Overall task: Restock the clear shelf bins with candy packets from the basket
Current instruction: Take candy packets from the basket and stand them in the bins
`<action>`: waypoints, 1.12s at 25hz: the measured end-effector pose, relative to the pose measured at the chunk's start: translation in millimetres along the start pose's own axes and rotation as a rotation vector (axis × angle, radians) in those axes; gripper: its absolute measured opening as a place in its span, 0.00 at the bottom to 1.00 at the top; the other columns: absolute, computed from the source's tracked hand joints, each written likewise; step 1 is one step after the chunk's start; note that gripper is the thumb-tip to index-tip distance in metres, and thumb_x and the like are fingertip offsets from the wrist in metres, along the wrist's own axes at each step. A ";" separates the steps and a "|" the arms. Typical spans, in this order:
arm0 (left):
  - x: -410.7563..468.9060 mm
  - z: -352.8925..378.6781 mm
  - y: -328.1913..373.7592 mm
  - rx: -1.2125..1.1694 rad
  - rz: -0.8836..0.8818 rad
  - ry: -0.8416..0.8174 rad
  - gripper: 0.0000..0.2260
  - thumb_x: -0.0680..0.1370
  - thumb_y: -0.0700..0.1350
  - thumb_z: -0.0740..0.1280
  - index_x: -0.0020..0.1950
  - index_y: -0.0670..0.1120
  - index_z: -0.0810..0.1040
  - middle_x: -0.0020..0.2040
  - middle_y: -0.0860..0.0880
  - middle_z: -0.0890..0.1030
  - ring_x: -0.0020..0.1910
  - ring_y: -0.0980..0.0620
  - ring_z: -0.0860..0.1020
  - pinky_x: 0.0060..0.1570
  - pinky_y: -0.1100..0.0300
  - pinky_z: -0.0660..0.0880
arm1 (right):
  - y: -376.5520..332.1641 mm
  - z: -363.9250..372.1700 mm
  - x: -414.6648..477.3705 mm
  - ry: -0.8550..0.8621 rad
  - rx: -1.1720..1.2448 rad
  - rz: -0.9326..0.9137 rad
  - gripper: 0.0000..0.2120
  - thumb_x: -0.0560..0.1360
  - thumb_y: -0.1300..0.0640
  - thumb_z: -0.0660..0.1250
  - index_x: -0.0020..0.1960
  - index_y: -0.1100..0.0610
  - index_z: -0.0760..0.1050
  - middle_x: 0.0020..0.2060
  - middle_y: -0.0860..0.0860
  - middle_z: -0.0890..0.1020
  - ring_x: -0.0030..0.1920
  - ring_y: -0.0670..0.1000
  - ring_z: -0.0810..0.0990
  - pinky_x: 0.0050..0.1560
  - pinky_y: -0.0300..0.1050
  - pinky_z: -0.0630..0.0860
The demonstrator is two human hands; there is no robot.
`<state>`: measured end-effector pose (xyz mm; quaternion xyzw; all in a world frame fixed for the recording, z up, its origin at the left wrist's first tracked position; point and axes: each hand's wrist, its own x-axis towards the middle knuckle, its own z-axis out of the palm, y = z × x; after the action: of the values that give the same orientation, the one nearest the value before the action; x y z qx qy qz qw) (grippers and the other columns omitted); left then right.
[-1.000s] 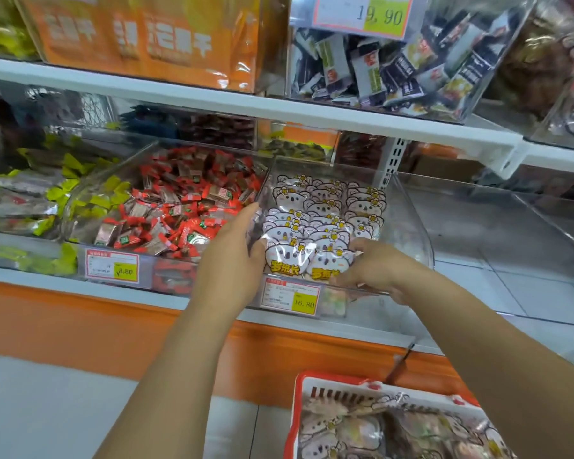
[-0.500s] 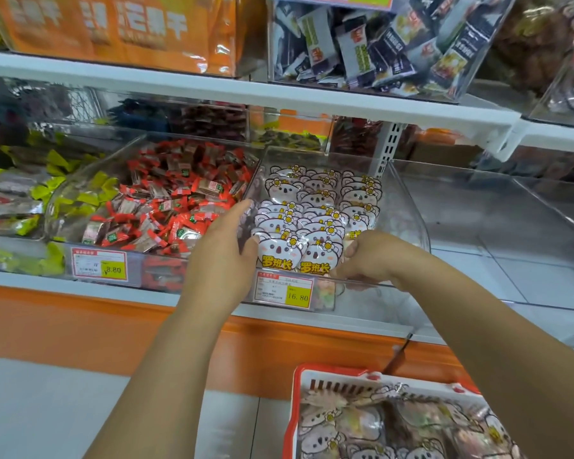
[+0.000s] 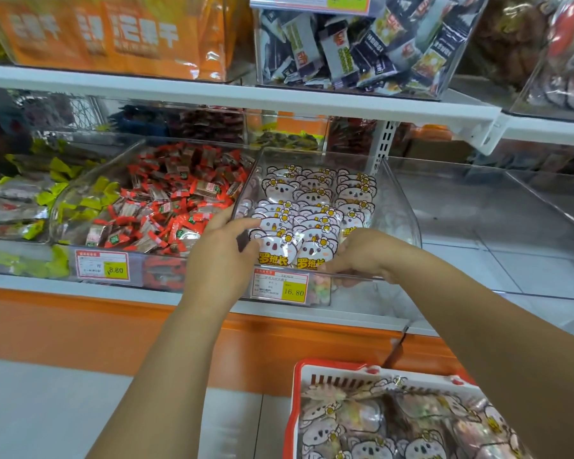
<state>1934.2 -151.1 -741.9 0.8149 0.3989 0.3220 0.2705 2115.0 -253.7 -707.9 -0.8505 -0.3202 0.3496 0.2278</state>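
Packets printed with koala faces, the koala packets [image 3: 312, 207], stand in tidy rows inside the clear bin [image 3: 399, 207] on the shelf; more of them lie in the red-rimmed basket [image 3: 294, 409] below. The neighbouring bin [image 3: 80, 200] holds red-wrapped candies [image 3: 173, 200]. Both arms reach forward. The left hand [image 3: 221, 260] straddles the bin's left wall near the front corner, thumb inside against the foremost packets, fingers outside. The right hand [image 3: 358, 253] curls its fingers over the front rim, just beside the front-row packets, above the price tag [image 3: 280, 288]
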 end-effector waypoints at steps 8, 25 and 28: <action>-19.7 0.7 4.1 -0.017 0.057 0.045 0.18 0.78 0.46 0.69 0.68 0.51 0.76 0.76 0.44 0.64 0.74 0.46 0.63 0.71 0.57 0.61 | 45.5 -4.9 -94.6 0.490 0.233 -0.359 0.10 0.77 0.57 0.67 0.56 0.48 0.74 0.43 0.49 0.83 0.43 0.49 0.83 0.42 0.46 0.80; -198.5 168.0 12.4 0.010 -0.099 -1.016 0.19 0.82 0.45 0.64 0.73 0.48 0.69 0.71 0.49 0.72 0.65 0.50 0.75 0.58 0.62 0.71 | 296.1 121.6 -92.6 -0.034 -0.493 0.136 0.41 0.75 0.66 0.58 0.79 0.47 0.39 0.78 0.54 0.45 0.77 0.63 0.45 0.74 0.62 0.55; -202.5 179.3 13.4 0.000 -0.095 -0.985 0.21 0.81 0.46 0.64 0.74 0.49 0.68 0.71 0.50 0.72 0.64 0.52 0.75 0.61 0.61 0.72 | 290.8 118.0 -87.2 0.034 -0.458 0.139 0.45 0.73 0.64 0.66 0.79 0.50 0.40 0.77 0.55 0.49 0.77 0.62 0.47 0.75 0.58 0.50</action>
<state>1977.2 -358.3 -910.9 0.8512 0.2606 -0.1140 0.4411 2091.6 -496.8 -923.5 -0.9058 -0.3280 0.2681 0.0097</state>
